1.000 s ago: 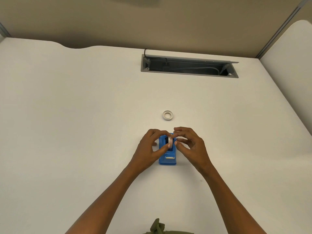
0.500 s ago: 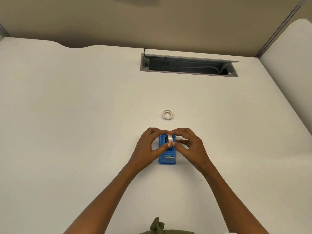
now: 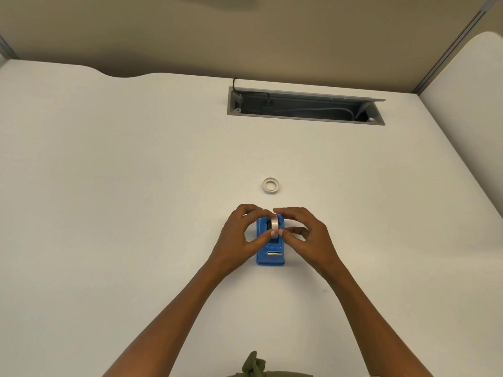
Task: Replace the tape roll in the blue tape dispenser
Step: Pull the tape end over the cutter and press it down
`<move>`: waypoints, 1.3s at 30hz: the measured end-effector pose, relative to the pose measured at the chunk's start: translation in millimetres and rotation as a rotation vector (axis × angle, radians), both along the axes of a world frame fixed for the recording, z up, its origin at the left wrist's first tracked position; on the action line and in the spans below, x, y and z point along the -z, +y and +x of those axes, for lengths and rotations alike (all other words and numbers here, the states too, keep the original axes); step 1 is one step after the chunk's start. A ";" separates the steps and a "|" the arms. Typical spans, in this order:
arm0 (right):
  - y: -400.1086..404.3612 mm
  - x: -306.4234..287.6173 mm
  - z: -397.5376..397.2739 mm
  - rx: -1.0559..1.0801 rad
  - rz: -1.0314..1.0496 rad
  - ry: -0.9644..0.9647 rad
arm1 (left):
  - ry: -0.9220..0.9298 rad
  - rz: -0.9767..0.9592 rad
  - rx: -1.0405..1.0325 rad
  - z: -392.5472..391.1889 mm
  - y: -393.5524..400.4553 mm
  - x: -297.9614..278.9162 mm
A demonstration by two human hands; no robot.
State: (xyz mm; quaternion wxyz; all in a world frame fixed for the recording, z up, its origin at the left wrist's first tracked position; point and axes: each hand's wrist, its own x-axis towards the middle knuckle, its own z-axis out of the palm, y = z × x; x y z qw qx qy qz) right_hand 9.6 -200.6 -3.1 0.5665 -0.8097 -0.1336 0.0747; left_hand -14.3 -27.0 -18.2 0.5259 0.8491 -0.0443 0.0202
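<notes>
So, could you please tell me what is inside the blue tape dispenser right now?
A tape roll stands on edge in the blue tape dispenser, pinched by the left hand and right hand. Their fingers hide whether it is fully seated.

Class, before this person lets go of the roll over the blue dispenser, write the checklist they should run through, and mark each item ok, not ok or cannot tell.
1. Blue tape dispenser flat on the desk: ok.
2. Tape roll upright in the cradle: ok.
3. Left hand and right hand both pinching the roll: ok.
4. Roll fully seated on its hub: cannot tell, fingers cover it.
5. Tape end led to the cutter: cannot tell.
6. Spare ring lying clear behind the dispenser: ok.
</notes>
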 end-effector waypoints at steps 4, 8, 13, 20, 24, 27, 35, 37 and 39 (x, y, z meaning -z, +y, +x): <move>-2.1 1.9 -1.9 0.014 0.039 0.004 | -0.006 -0.005 0.013 -0.1 -0.4 -1.5; 0.3 1.8 -2.9 0.000 0.033 -0.041 | -0.026 -0.005 0.018 0.0 -0.4 -2.2; -0.1 2.2 -1.8 0.000 0.005 -0.042 | -0.031 0.009 0.022 -0.1 -0.4 1.0; 1.3 -0.7 3.2 0.007 -0.001 -0.031 | -0.041 0.007 0.030 0.8 1.0 6.0; 1.5 -0.6 5.1 0.017 -0.001 -0.014 | -0.041 0.012 0.024 1.1 1.0 8.0; 2.6 -1.3 6.6 0.044 -0.001 0.002 | -0.044 0.014 0.029 1.5 1.1 8.9; 5.9 -3.8 9.2 0.074 -0.018 0.002 | -0.029 0.012 0.028 2.6 1.9 10.3; 6.7 -4.2 9.0 0.084 -0.020 0.003 | -0.031 0.008 0.031 2.5 1.9 9.9; 7.3 -4.9 9.0 0.091 -0.023 0.001 | -0.028 0.010 0.032 2.6 1.8 9.6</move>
